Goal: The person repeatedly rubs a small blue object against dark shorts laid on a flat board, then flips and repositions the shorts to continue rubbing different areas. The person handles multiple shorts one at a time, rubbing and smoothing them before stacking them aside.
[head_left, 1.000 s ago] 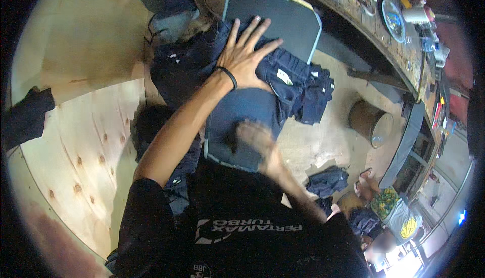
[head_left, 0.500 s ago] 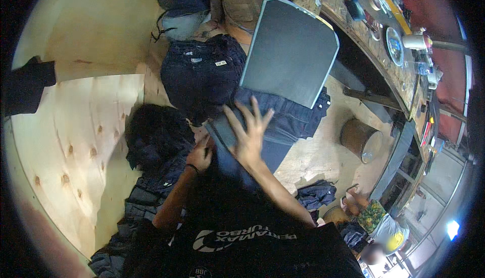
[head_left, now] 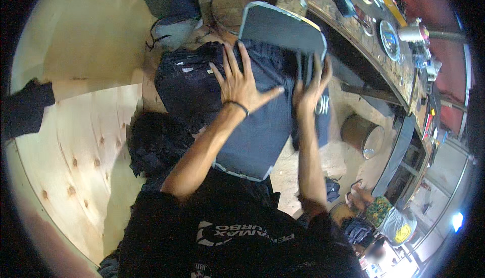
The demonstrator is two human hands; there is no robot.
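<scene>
A dark flat board [head_left: 283, 28] with a pale rim lies in front of me, its far end bare. Dark denim trousers [head_left: 270, 58] are spread across its middle. Flat on the dark cloth, toward its left side, rests my left hand [head_left: 238, 86], fingers and thumb spread. At the cloth's right side is my right hand [head_left: 309, 93], its fingers stretched out but smeared by motion; whether it presses the cloth I cannot tell. Neither hand grips anything. More dark trousers [head_left: 177, 83] with small pale labels lie left of the board.
A black heap [head_left: 154, 144] lies at the left beside a plywood panel [head_left: 83, 156]. To the right are a round brown drum [head_left: 362, 136] and a cluttered wooden workbench [head_left: 366, 58]. Another person in patterned shorts [head_left: 381, 211] sits at the lower right near dark cloth.
The dark trousers now reach farther up the board. My left hand has moved forward from the near left edge and spread open; my right hand has shifted to the right side.
</scene>
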